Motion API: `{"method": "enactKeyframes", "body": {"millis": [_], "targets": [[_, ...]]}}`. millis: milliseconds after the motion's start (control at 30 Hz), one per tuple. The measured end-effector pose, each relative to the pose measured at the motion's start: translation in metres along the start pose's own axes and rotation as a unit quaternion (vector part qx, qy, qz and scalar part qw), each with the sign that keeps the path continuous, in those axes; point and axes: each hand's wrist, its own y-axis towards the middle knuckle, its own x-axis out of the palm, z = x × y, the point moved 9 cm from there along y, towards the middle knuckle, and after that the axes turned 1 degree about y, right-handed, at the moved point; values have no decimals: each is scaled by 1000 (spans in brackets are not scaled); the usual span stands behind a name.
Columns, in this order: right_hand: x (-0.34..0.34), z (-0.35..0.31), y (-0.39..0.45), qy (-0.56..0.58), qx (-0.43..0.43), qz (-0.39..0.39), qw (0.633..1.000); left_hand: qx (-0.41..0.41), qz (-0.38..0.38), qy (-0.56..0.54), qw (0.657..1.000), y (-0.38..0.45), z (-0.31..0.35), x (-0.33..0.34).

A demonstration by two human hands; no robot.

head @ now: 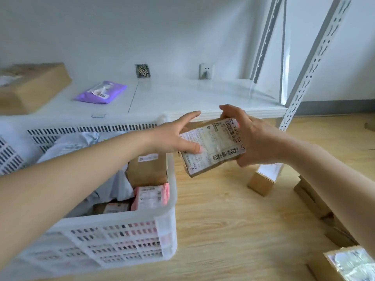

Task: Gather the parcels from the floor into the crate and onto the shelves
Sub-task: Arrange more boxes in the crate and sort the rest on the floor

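Here, both hands on one labelled cardboard parcel (211, 146): right hand (253, 138) gripping, left hand (174, 136) pinching.

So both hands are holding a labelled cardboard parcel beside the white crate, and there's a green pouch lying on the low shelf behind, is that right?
Not quite: the pouch on the low shelf is purple, not green, as the head view shows. The rest stands: the left hand and right hand hold the labelled cardboard parcel beside the white crate.
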Motion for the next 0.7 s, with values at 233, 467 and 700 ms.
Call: {"method": "enactKeyframes", "body": {"millis": [233,467,700], "targets": [[6,-94,62,108,-60,42,991,10,-16,-127,992,-47,-66,-74],[56,-148,108,261,-58,142,953,-4,4,-183,983,-95,-144,-105],[129,-195,140,472,13,80,878,-81,6,-256,963,-118,-209,-104]]}}
